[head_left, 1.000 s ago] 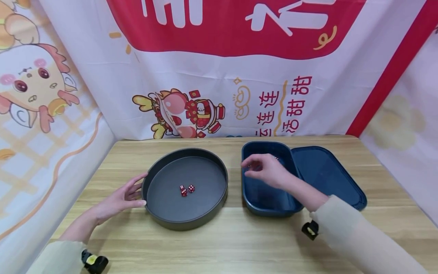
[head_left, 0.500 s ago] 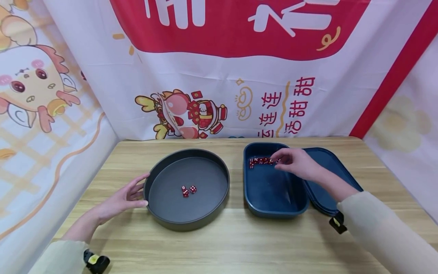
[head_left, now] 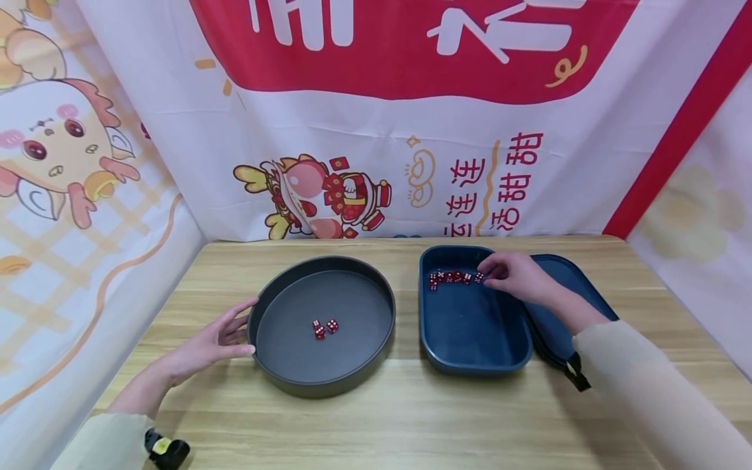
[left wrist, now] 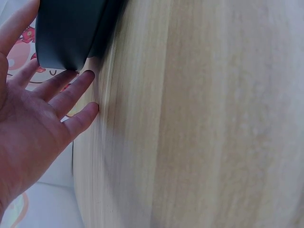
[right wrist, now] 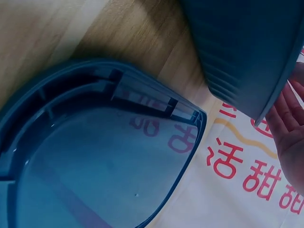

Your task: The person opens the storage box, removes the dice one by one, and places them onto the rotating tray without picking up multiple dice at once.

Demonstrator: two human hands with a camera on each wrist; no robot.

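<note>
My left hand (head_left: 205, 346) rests against the left side of a round dark grey pan (head_left: 384, 339), thumb at its rim and fingers spread along its outer wall. In the left wrist view those fingers (left wrist: 71, 97) are fairly straight. Three red dice (head_left: 320, 333) lie close together in the pan. My right hand (head_left: 517, 277) reaches into the back of a deep blue rectangular box (head_left: 470, 369), thumb and index fingertips pinching a red die (head_left: 479, 277) at the right end of a row. Several more dice (head_left: 449, 277) line the box's back end. The box wall hides the right fingertips in the right wrist view.
A blue lid (head_left: 572, 281) lies right of the box, partly under the right forearm. The wooden table (head_left: 376, 431) stretches in front of both containers. A printed white cloth (head_left: 382, 163) hangs behind the table, with more cloth at the left and right.
My right hand has moved right across the box, from above the dice row to its right-hand die, uncovering the others. The left hand keeps its place at the pan.
</note>
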